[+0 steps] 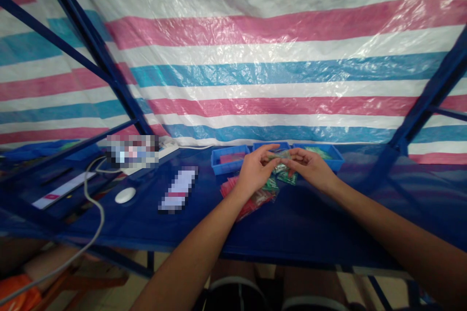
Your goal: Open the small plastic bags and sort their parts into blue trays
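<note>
My left hand (254, 171) and my right hand (311, 167) meet over the far middle of a blue table (306, 223). Both pinch a small clear packet with green contents (278, 156), held just above the table between the fingertips. Under the hands lies a loose pile of small packets, red ones (245, 202) to the left and green ones (288, 177) to the right. Right behind the hands stand three shallow blue trays: the left tray (229, 160) holds red packets, the middle tray (272, 146) is mostly hidden by my fingers, the right tray (324, 153) holds green packets.
A white mouse (125, 195) with a grey cable (95, 223) lies on the table's left part, beside a blurred flat object (178, 189) and a power strip (146, 158). Blue metal frame posts (419, 112) stand at both sides. A striped plastic tarp (262, 58) hangs behind.
</note>
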Available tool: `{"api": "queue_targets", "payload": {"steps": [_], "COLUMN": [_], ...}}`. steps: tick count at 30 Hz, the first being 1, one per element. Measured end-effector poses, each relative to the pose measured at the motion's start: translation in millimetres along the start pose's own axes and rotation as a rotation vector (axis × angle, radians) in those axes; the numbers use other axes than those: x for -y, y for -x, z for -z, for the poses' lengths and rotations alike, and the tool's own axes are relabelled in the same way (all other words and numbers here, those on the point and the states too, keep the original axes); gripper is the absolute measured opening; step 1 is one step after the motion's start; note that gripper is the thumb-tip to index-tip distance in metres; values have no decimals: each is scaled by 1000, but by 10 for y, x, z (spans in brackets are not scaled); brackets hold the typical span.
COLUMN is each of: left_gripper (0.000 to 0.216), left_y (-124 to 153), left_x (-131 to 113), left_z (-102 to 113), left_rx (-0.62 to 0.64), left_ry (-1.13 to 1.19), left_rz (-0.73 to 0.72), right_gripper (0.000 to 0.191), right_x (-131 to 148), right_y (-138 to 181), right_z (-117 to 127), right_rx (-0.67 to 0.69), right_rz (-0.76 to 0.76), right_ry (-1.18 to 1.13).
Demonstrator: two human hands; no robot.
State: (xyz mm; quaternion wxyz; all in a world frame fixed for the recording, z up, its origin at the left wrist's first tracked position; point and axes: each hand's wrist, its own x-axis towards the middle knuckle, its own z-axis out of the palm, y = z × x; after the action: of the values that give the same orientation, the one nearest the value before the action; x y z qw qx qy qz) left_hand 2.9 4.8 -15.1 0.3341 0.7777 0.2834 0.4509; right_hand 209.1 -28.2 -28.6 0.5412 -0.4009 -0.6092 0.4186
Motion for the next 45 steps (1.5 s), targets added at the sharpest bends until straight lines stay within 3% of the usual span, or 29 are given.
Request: {"api": "queue_targets", "payload": {"steps": [5,10,13,15,17,20,24,27,31,35,39,45], "left_gripper": [42,38,22,24,26,27,46,52,46,24,21,34], "left_y": [18,31,34,39,43,36,23,41,63,42,21,29], "left_x": [-74,-124,-113,-123,-148,-172,-144,-145,-192,-179,-131,-179], "left_z": [-4,10,26,43,60,69,36,14,31,57,55,48], "left_rx": [-25,39,54,34,0,-80,-70,-37,-35,51,6,-89], "left_ry": [-115,-317,-394,-381,-352,-327,-232,-225,-399,-499,-448,-328], "left_rz": [-52,-354,-425,-418,-382,-282,-128,-101,-285,-422,-354,-198], "right_gripper": [42,66,56,43,41,51,39,38,42,41,41,42], "right_x": [-28,-7,26,39,48,63,70,42,-15,-11,88,121], "right_y": [-7,8,15,15,16,18,14,2,-14,-12,14,39], "right_z": [8,65,55,35,19,22,48,54,58,57,23,4], "right_rx": [-26,-84,-45,-13,-35,-130,-130,-94,-123,-122,-55,-4], "right_rz": [-63,-178,-238,-263,-234,-99,72,32,-53,-161,-241,-135], "right_ry": [-118,-310,-351,-327,-244,-16,166,87,-122,-271,-311,-130]}}
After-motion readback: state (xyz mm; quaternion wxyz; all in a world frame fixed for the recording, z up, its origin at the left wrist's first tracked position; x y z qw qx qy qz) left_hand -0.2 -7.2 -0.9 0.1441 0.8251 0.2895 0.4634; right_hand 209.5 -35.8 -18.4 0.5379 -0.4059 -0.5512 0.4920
